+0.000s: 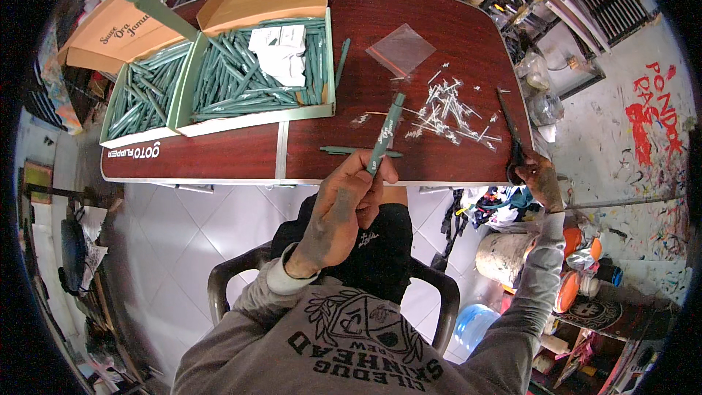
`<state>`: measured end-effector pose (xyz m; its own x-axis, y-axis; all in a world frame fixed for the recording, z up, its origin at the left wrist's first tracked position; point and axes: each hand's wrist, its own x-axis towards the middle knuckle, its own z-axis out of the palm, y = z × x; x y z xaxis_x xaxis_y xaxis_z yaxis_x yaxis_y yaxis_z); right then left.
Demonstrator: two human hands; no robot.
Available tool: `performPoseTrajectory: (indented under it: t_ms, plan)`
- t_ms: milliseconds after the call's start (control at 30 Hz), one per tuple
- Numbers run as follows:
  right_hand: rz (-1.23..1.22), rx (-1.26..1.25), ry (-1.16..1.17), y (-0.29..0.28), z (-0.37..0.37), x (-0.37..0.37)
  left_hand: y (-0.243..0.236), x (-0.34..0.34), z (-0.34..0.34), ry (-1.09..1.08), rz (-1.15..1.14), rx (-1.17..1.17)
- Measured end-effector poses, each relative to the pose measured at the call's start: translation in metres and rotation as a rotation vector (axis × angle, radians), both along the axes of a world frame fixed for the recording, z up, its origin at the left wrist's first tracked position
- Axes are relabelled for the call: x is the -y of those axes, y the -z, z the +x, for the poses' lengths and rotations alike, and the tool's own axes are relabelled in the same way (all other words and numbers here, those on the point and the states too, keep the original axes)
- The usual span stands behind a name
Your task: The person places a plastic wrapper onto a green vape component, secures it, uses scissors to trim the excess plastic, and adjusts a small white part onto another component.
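My left hand (340, 205) is closed around the lower end of a dark green pen (387, 130), held tilted over the table's near edge with its top pointing away from me. Beneath it, another green pen (338, 151) lies on the table, partly covered by my fingers. Over at the right edge of the table, my right hand (542, 184) has its fingers on the dark handles of a pair of scissors (511, 121), whose blades point away from me. Between the hands, a pile of small white plastic pieces (450, 108) is scattered on the tabletop.
Two open cardboard boxes, the left one (139, 134) and the larger one (256, 120), hold many green pens on the dark red table (227, 157). White crumpled paper (284, 66) lies on the larger box's pens. Nearby are a loose pen (342, 62) and a clear bag (401, 50).
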<state>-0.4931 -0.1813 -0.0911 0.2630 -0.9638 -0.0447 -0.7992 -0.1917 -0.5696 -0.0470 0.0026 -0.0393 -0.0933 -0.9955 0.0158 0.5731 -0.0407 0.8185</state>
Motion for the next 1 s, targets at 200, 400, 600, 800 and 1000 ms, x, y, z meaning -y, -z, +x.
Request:
performPoseTrajectory:
  t_ms: [200,400,600,800,1000]
  plan:
    - [-0.186,-0.366,-0.026,0.0,0.022,-0.004,-0.003,0.0,0.0,-0.112,-0.034,0.145]
    - [-0.229,-0.37,-0.054,0.004,0.013,-0.009,-0.007,0.004,0.004,-0.283,-0.208,0.32]
    - [-0.104,-0.313,-0.023,-0.005,0.023,-0.01,0.0,0.004,0.009,-0.345,-0.269,0.438]
    - [-0.129,-0.372,-0.024,-0.006,0.026,-0.013,-0.003,-0.001,0.011,-0.298,-0.119,0.353]
    - [-0.132,-0.381,-0.028,0.005,0.013,-0.01,0.012,0.01,0.007,-0.39,-0.331,0.37]
